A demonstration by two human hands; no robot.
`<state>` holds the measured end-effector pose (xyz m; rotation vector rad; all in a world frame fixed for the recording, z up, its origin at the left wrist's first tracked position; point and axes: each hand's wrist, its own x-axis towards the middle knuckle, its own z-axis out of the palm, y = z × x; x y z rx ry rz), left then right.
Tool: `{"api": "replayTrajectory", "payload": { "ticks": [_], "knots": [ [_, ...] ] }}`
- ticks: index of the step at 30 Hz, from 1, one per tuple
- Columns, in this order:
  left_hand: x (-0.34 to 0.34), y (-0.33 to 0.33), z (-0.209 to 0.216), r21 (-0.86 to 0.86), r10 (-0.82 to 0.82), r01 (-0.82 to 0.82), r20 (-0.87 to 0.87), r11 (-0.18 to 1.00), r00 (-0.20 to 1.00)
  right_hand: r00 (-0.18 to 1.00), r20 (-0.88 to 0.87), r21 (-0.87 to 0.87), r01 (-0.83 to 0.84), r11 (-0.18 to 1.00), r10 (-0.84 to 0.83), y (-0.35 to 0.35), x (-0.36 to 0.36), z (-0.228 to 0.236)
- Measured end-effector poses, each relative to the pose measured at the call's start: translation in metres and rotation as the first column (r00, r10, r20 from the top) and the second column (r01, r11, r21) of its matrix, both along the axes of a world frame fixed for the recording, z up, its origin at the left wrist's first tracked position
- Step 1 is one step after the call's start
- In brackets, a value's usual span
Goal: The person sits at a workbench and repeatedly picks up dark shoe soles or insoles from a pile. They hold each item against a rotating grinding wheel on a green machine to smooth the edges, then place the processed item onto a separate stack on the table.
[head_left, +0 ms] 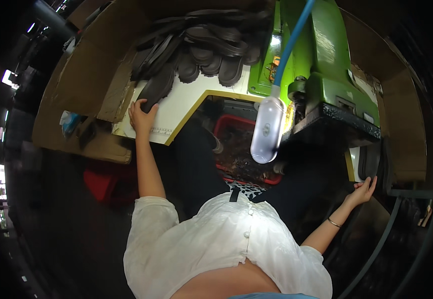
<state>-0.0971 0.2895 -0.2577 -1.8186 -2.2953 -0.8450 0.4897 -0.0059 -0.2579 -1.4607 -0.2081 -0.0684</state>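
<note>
My left hand grips the near end of a dark brown shoe sole, thumb on one side and fingers on the other. That sole lies slanted on the white tabletop, its far end toward a pile of similar dark soles. On the far right, my right hand has its fingers stretched out and apart. It is just below a dark, flat, sole-like piece at the table's right side; whether the fingertips touch it I cannot tell.
A green machine stands at the back right, with a pale oval lamp on a blue stem before it. Cardboard walls edge the table. Below its cut-out sits a red bin of dark scraps. A metal frame stands at right.
</note>
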Motion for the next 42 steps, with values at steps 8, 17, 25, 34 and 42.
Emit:
{"api": "replayTrajectory", "payload": {
  "ticks": [8,17,25,34,42],
  "knots": [
    [0.036,-0.051,0.032,0.041,-0.384,0.381,0.085,0.923,0.919,0.966,-0.048,-0.12,-0.256,0.959,0.252,0.032,-0.04,-0.003],
    [0.193,-0.159,0.043,-0.041,-0.929,0.999,0.369,-0.031,-0.014,-0.081,-0.464,-0.546,-0.758,-0.357,0.882,0.058,-0.154,0.016],
    [0.244,-0.196,0.004,0.209,-0.271,0.903,0.956,0.376,-0.109,0.212,-0.216,-0.411,-0.905,0.109,0.953,0.024,-0.165,-0.012],
    [0.259,-0.165,0.052,0.059,-0.188,0.92,0.982,0.389,0.017,-0.059,-0.527,-0.146,-0.976,-0.159,0.848,0.0,-0.192,-0.036],
    [0.238,-0.176,0.028,0.115,-0.154,0.869,0.987,0.481,-0.045,0.22,-0.399,-0.054,-0.975,0.217,0.89,-0.029,-0.068,0.002]
  ]
}}
